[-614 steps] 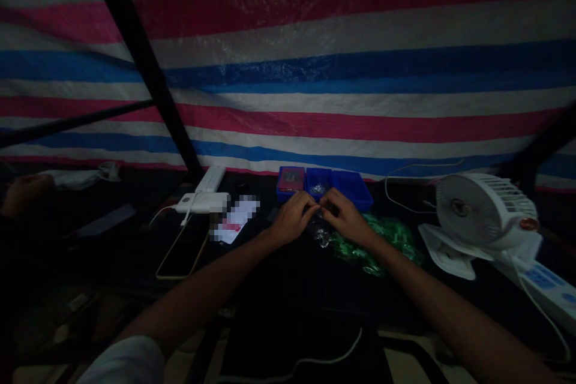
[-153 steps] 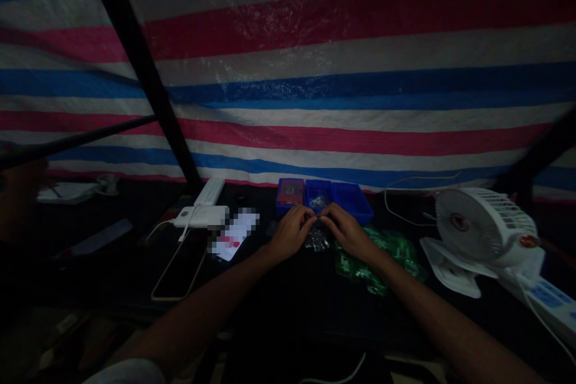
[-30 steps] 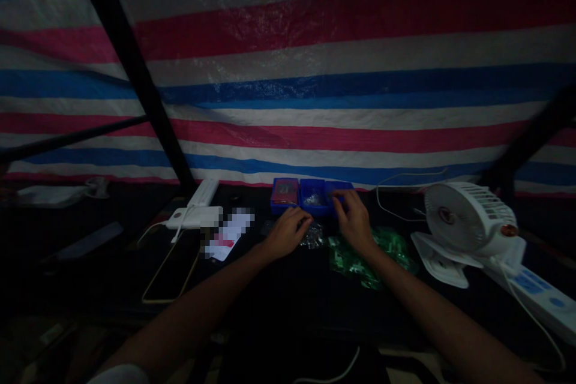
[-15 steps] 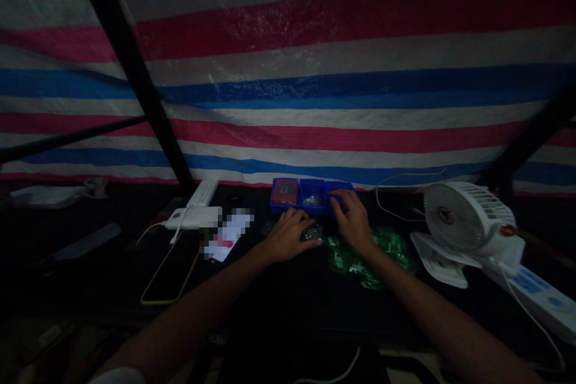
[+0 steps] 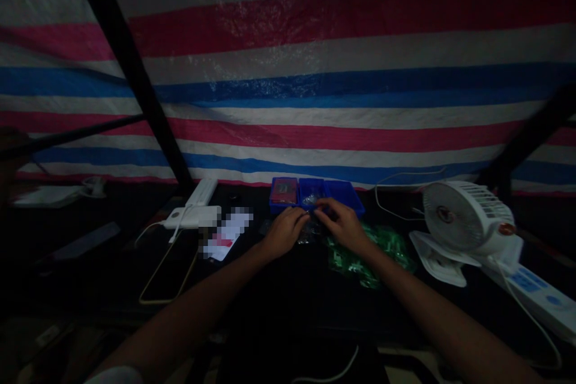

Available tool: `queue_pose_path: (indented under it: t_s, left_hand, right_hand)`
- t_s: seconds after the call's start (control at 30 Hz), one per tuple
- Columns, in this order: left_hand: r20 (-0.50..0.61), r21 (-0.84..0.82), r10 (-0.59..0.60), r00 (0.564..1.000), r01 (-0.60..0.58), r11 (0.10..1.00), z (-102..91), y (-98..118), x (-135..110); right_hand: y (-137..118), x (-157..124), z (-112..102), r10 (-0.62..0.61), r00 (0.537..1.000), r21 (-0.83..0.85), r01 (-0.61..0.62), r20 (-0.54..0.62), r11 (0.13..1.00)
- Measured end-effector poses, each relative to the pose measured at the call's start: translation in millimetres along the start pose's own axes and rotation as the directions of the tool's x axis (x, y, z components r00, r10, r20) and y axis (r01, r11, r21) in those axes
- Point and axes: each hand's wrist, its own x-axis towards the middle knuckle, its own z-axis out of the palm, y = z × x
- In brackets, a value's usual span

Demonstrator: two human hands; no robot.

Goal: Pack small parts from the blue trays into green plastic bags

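Note:
My left hand [image 5: 284, 233] is closed in a pinch in front of the blue bins, and a tiny glint shows at its fingertips. Close beside it, my right hand [image 5: 341, 225] has its thumb and fingers drawn together; what they hold is too small and dark to name. Below the hands lies a clear plastic bag [image 5: 308, 234] of small shiny pieces. The left blue bin [image 5: 272, 207] holds reddish flat pieces, the middle blue bin [image 5: 310, 182] small shiny ones. Behind my right hand stands a right blue bin [image 5: 345, 192]. Crumpled green plastic [image 5: 389, 252] lies under my right wrist.
A white fan [image 5: 468, 222] and a power strip [image 5: 535, 297] stand at the right. Leftward are a phone [image 5: 168, 276], a lit, partly blurred screen [image 5: 229, 237], a white power bank [image 5: 193, 217] and cables. Part of another person shows dimly at the far left edge.
My right hand has come back from the right bin toward my left hand. My left hand's spread fingers have closed into a pinch. A person's part has appeared at the far left.

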Motion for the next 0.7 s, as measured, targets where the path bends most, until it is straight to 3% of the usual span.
queue_pose_path:
  t_s: [0.1,0.4,0.7]
  left_hand:
    - [-0.021,-0.055,0.004,1.000,-0.005,0.998,1.1,-0.2,-0.8]
    - [-0.070,-0.105,-0.070,0.995,0.062,0.993,0.3,0.7,0.3]
    - [-0.077,-0.058,-0.002,0.997,-0.003,0.998,0.9,2.7,-0.2]
  right_hand:
    - [1.6,-1.7,2.0,0.009,0.996,0.045,-0.013,0.089,0.999]
    - [5.3,-1.3,1.2,0.008,0.998,0.036,-0.010,0.059,0.999]
    - [3.6,-2.4,2.9,0.030,0.995,0.088,-0.038,0.095,0.995]
